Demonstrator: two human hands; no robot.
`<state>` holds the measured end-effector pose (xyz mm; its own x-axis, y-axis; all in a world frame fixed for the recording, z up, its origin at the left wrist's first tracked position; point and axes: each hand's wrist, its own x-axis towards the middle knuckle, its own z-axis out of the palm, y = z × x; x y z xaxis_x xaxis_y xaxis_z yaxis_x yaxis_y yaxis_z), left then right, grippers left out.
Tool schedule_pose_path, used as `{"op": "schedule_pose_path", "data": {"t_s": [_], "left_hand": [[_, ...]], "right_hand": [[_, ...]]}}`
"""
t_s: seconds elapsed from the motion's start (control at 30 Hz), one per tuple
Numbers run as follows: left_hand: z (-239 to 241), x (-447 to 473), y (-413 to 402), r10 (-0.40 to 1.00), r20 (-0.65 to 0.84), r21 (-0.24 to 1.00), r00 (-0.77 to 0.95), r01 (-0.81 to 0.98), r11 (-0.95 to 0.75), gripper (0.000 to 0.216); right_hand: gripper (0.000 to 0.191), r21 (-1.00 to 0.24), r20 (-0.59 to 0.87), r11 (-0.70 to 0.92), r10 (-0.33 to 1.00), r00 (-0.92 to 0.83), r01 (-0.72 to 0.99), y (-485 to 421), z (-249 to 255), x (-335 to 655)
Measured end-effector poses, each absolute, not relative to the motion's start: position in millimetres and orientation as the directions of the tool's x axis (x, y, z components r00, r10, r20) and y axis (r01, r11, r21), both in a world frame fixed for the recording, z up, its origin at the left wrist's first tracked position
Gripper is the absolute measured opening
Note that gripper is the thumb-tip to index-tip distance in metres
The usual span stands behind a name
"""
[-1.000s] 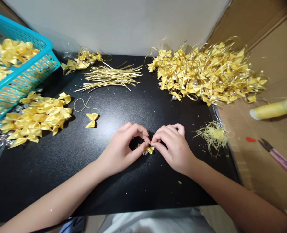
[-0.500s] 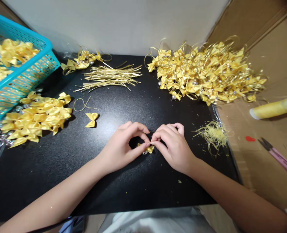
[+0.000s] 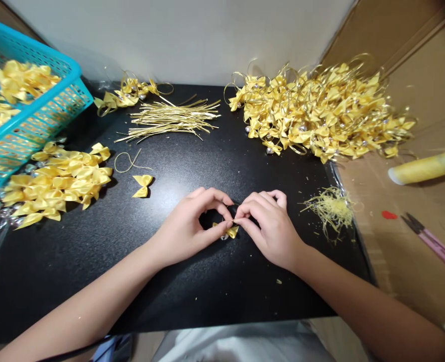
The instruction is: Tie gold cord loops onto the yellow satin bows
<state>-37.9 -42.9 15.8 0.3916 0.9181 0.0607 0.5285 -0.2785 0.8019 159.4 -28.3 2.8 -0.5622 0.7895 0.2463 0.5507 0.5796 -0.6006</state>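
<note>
A small yellow ribbon bow (image 3: 232,232) with a silvery bell (image 3: 224,238) under it is held just above the black table (image 3: 222,286). My left hand (image 3: 185,226) is closed, its thumb and forefinger pinching at the bow's middle. Close against it, my right hand (image 3: 269,229) pinches a thin cord at the bow; fingertips hide most of the cord, though part of a loop shows between the hands. Left of them lie a loose yellow bow (image 3: 142,186) and a curled gold cord (image 3: 126,163).
A turquoise basket (image 3: 62,65) of bows stands left, beside a bow pile (image 3: 64,181). Gold strips (image 3: 173,118) lie at the back, finished-looking bows with loops and bells (image 3: 313,115) back right. Cord scraps (image 3: 331,208), pink-handled snips (image 3: 433,244) and a yellow roll (image 3: 426,167) are right.
My right fingertips have shifted very slightly away from the left ones, leaving a bit of cord visible between them. The bow stays nearly in place.
</note>
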Motion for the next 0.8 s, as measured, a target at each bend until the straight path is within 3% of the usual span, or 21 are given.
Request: {"op": "schedule_pose_path", "data": {"t_s": [0.33, 0.8], "left_hand": [[16.0, -40.6, -42.8, 0.924, -0.026, 0.857, 0.382, 0.484, -0.176, 0.021], [18.8, -41.2, -40.9, 0.928, 0.006, 0.816, 0.372, 0.534, -0.220, 0.023]], "right_hand": [[0.015, -0.577, 0.212, 0.560, 0.806, -0.553, 0.595, -27.4, 4.5, 159.5], [0.013, -0.591, 0.225, 0.555, 0.811, -0.541, 0.586, -26.4, 3.6, 159.4]]}}
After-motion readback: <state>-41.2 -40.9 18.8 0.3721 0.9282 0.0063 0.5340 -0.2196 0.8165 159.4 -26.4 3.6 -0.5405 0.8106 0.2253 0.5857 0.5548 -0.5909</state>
